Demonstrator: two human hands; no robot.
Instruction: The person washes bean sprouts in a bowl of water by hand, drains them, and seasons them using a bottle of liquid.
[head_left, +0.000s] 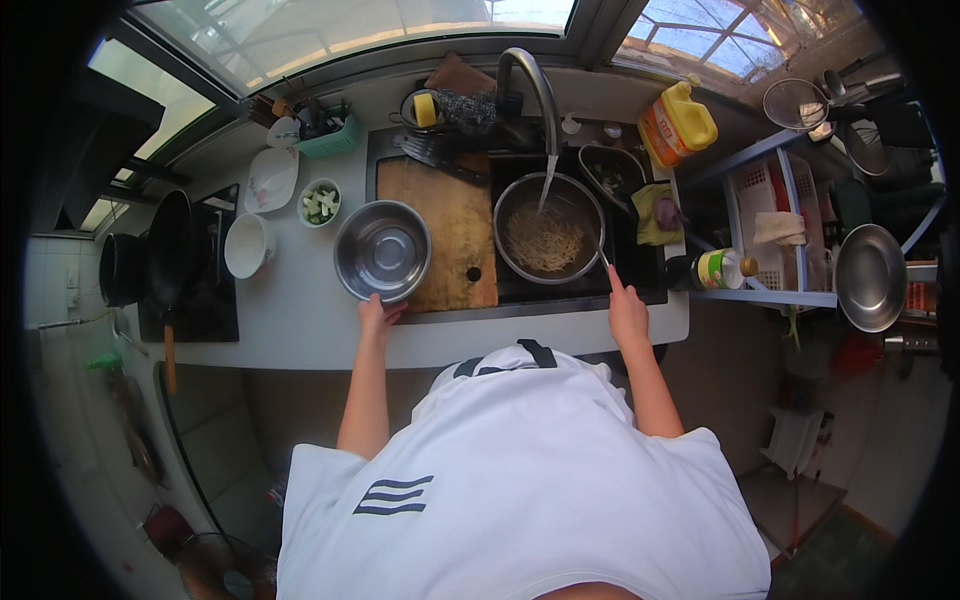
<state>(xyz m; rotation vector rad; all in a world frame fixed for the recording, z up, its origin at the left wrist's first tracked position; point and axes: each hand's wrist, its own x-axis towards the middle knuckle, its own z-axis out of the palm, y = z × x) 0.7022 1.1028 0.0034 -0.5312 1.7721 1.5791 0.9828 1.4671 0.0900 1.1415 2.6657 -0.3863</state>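
My left hand (380, 313) grips the near rim of a stainless steel bowl (388, 251), which has nothing in it. The bowl overlaps the left edge of a wooden cutting board (450, 232) laid across part of the sink. My right hand (628, 311) is closed around the thin handle of a utensil (602, 255), its far end hidden in a round metal pot (502, 247) in the sink. Pale, thin noodle-like strands (546, 238) lie in the pot. Water runs onto them from the curved faucet (551, 112).
A bowl of cut green vegetables (320, 204), a white bowl (250, 246) and a square plate (271, 180) stand left. A wok (172, 232) sits on the cooktop. Right are a triangular strainer basket (613, 176), a yellow jug (677, 124), a bottle (716, 268) and a rack (791, 217).
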